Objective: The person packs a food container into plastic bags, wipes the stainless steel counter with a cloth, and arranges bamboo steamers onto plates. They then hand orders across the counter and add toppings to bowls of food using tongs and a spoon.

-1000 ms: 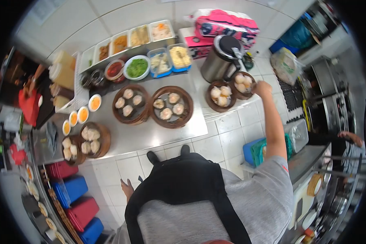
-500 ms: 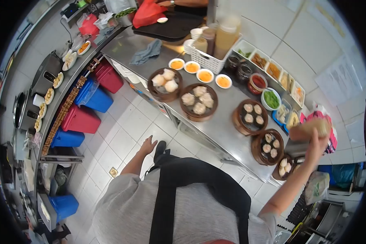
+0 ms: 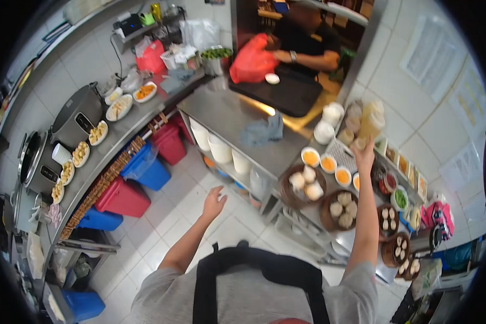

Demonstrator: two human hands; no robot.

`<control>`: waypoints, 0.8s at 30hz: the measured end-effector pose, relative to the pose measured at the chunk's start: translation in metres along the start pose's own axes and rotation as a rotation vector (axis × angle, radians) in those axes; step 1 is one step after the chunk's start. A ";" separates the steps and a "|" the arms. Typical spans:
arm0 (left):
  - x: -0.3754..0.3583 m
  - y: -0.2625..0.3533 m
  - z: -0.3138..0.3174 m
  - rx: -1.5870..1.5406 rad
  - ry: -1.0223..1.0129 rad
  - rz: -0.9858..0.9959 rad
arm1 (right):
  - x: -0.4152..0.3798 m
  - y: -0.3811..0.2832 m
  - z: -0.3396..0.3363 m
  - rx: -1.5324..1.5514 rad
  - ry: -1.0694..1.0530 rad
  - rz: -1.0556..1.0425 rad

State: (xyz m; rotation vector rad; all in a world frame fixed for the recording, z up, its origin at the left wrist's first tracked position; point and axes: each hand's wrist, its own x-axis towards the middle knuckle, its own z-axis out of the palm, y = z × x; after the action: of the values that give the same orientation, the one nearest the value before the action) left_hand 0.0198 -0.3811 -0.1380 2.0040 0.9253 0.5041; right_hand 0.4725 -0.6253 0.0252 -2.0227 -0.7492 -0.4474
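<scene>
My right hand (image 3: 365, 156) reaches to the white basket (image 3: 341, 156) on the steel counter. Its fingers are round a pale tan sauce bottle (image 3: 359, 142), partly hidden by the hand and blurred. Other sauce bottles (image 3: 373, 120) stand behind it. Below my right forearm are bamboo steamers of dumplings, among them one with white dumplings (image 3: 306, 183) and one with pleated dumplings (image 3: 340, 209). Small dishes of orange sauce (image 3: 310, 157) sit beside the basket. My left hand (image 3: 215, 203) hangs over the tiled floor, holding nothing, its fingers loosely apart.
Behind the counter a person holds a red plastic bag (image 3: 255, 58) over a black tray (image 3: 275, 93). A blue cloth (image 3: 262, 131) lies on the counter. Plates of food (image 3: 119, 108) and cookers (image 3: 78, 120) line the left bench, with red and blue bins (image 3: 146, 168) below.
My right hand has carried the bottle from the counter's right end leftward to the basket. The view has turned right and up, showing more of the other person. My left hand stays free.
</scene>
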 end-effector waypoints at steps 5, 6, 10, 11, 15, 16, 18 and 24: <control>0.139 0.112 0.007 0.146 0.192 0.661 | -0.034 -0.053 -0.036 0.308 0.069 -0.028; 0.160 0.125 0.015 0.186 0.177 0.715 | -0.050 -0.064 -0.054 0.375 0.033 -0.009; 0.211 0.133 0.054 0.433 0.132 0.679 | -0.162 -0.061 -0.153 0.602 -0.416 0.275; 0.216 0.126 0.064 0.442 0.048 0.578 | -0.199 -0.063 -0.170 0.726 -0.559 0.279; 0.202 0.120 0.082 0.488 0.108 0.496 | -0.364 0.005 -0.172 0.670 -0.856 1.159; 0.202 0.121 0.081 0.487 0.110 0.496 | -0.392 0.034 -0.166 0.675 -0.796 1.364; 0.198 0.124 0.080 0.470 0.122 0.488 | -0.447 0.121 -0.145 0.769 -0.513 1.613; 0.193 0.128 0.078 0.507 0.131 0.510 | -0.393 0.306 -0.089 0.402 0.797 1.353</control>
State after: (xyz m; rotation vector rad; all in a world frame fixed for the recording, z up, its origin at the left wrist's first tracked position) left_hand 0.2479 -0.3220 -0.0736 2.7201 0.6493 0.7399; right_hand 0.3777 -0.9562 -0.3451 -1.3533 0.9327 -0.1994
